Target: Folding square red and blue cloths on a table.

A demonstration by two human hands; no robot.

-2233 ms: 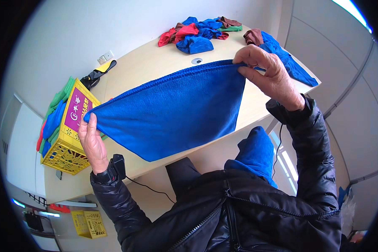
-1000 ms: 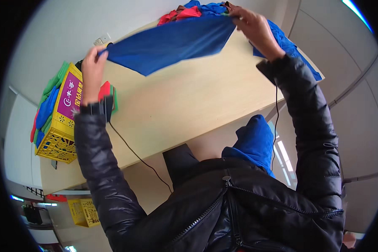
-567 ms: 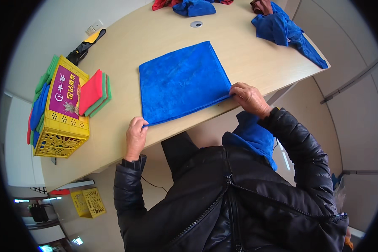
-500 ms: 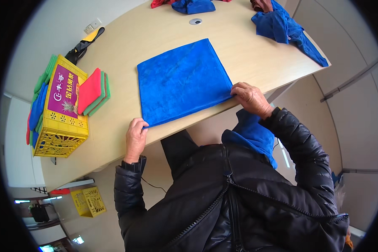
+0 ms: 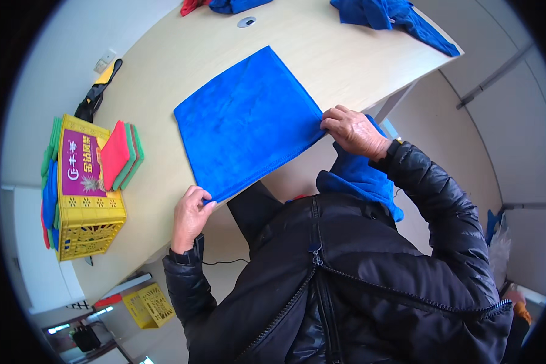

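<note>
A blue cloth (image 5: pixel 249 118), folded into a flat square with a stitched hem, lies on the light wooden table. Its near edge reaches the table's front edge and hangs slightly over it. My left hand (image 5: pixel 191 215) pinches the near left corner between thumb and fingers. At the near right corner, my right hand (image 5: pixel 355 130) is closed on the layered edge. Another blue cloth (image 5: pixel 358 182) hangs by my lap, under my right forearm.
On the left of the table (image 5: pixel 158 79) a yellow plastic crate (image 5: pixel 94 206) holds folded cloths. Red and green folded cloths (image 5: pixel 122 156) lean on its side. Crumpled blue cloths (image 5: pixel 388 18) lie at the far right. A second yellow crate (image 5: pixel 148 306) stands on the floor.
My hands have drawn the blue cloth toward me, so its near edge now overlaps the table's front edge. The view has turned a little. Both hands keep their grip on the corners.
</note>
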